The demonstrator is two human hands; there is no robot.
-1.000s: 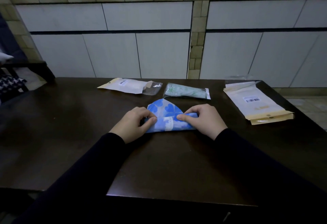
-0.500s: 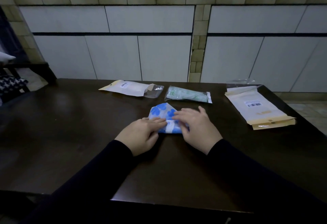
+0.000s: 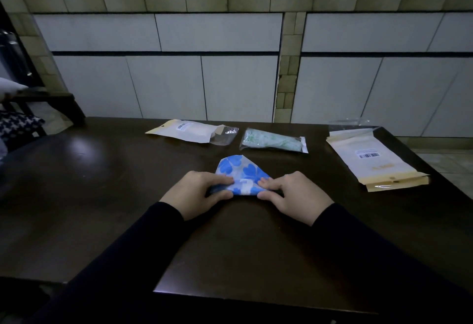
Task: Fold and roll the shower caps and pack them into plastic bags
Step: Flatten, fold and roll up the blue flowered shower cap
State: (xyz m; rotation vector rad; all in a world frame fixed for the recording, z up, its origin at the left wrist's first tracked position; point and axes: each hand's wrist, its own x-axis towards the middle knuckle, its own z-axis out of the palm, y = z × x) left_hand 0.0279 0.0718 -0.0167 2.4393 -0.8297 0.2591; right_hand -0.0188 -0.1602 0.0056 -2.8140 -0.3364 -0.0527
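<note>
A dark wooden table [image 3: 107, 195] fills most of the scene, its far edge set against a wall of pale tiled panels [image 3: 217, 31]. Both arms reach in from the near edge in dark sleeves [image 3: 143, 252]. On the right side of the table lies a stack of flat white packets [image 3: 368, 162] with yellowish borders and a barcode label, its long side running from far to near. At the far side, left of centre, lies a single white packet [image 3: 189, 131] with a clear plastic end, and just to its right, apart from it, sits a clear plastic bag [image 3: 273, 140] holding a rolled green-patterned shower cap. Near the middle of the table lies the blue-patterned shower cap [image 3: 242, 170], white with blue leaf shapes, folded into a rounded wedge whose curved tip points to the far side and lies flat on the wood. Its near edge is bunched into a thicker band between the two hands. The left hand [image 3: 197, 191] grips the left end of that band, fingers curled over the top and thumb beneath. The right hand [image 3: 294, 194] grips the right end the same way, fingertips [image 3: 263, 182] pressing down on the cap and thumb along the near edge.
</note>
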